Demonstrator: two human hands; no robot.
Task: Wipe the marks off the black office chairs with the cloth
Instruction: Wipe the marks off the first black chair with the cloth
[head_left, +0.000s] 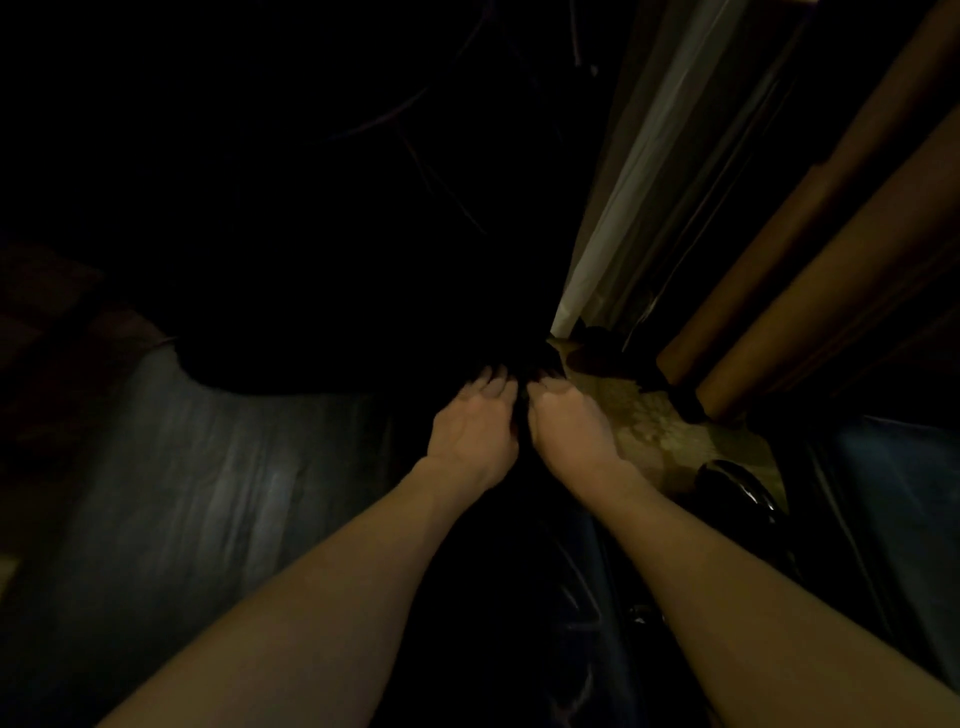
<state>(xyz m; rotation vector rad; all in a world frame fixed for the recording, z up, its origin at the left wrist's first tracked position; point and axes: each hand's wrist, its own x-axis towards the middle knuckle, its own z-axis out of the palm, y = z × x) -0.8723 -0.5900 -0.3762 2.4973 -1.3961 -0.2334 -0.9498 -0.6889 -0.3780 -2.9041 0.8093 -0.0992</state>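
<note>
The scene is very dark. A large black mass, likely a black office chair, fills the upper middle. My left hand and my right hand lie side by side at its lower edge. Their fingers are curled into dark material there. Whether that material is a cloth or part of the chair is lost in the dark. More black shape runs down between my forearms.
Grey floor lies to the left. A pale patterned surface sits right of my hands, with a glossy black rounded part on it. Brown wooden posts and a white strip rise at the right.
</note>
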